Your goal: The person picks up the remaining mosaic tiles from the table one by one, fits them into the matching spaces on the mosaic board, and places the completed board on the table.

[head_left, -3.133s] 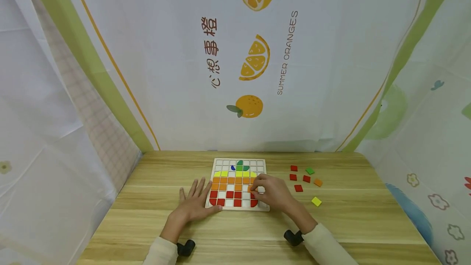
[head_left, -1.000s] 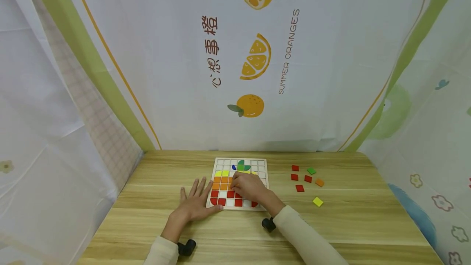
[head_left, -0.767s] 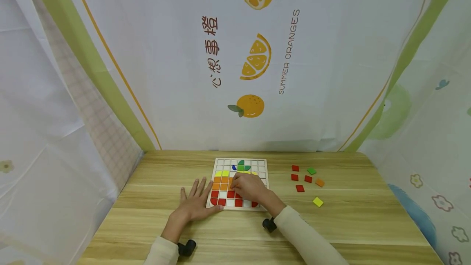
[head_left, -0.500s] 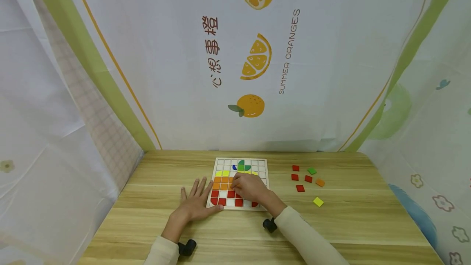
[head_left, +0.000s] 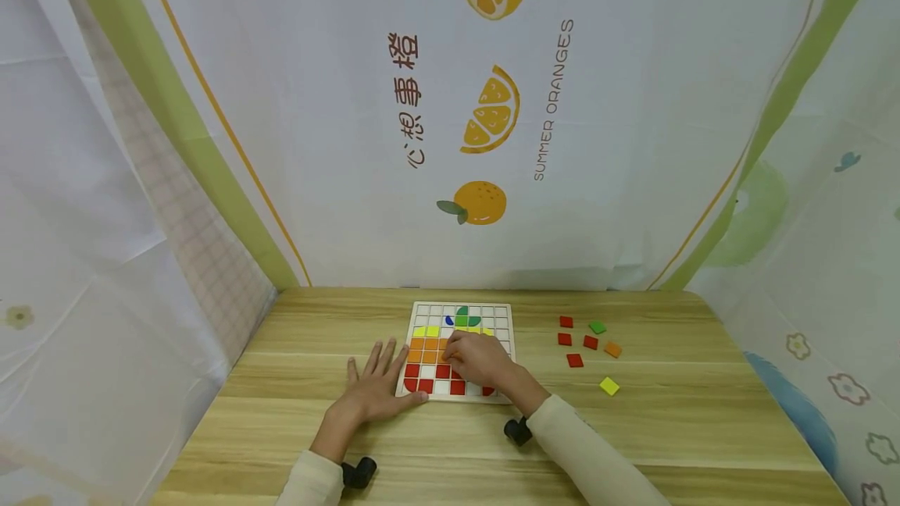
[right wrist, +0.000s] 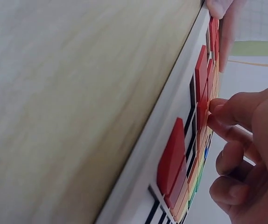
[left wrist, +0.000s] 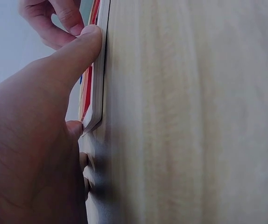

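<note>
A white gridded board [head_left: 500,311] lies on the wooden table, partly filled with coloured tiles in rows of red, orange and yellow, with green and blue ones near the top. My left hand [head_left: 376,394] has its fingers spread at the board's left side, the thumb [left wrist: 85,44] resting on its near edge. Over the middle of the board is my right hand [head_left: 480,356]; its thumb and index finger pinch an orange tile [head_left: 443,355] at a cell in the third column. In the right wrist view, the right hand's other fingers [right wrist: 230,156] are curled. The right hand hides several cells.
Loose tiles lie to the board's right: several red ones [head_left: 591,343], a green tile [head_left: 597,327], an orange tile [head_left: 613,350] and a yellow tile [head_left: 609,386]. A printed curtain [head_left: 337,178] hangs behind the table's far edge.
Since the oldest frame, my right hand has moved left from the board's right columns to its middle. Orange now shows at a third-column cell that was white. My left hand has stayed put.
</note>
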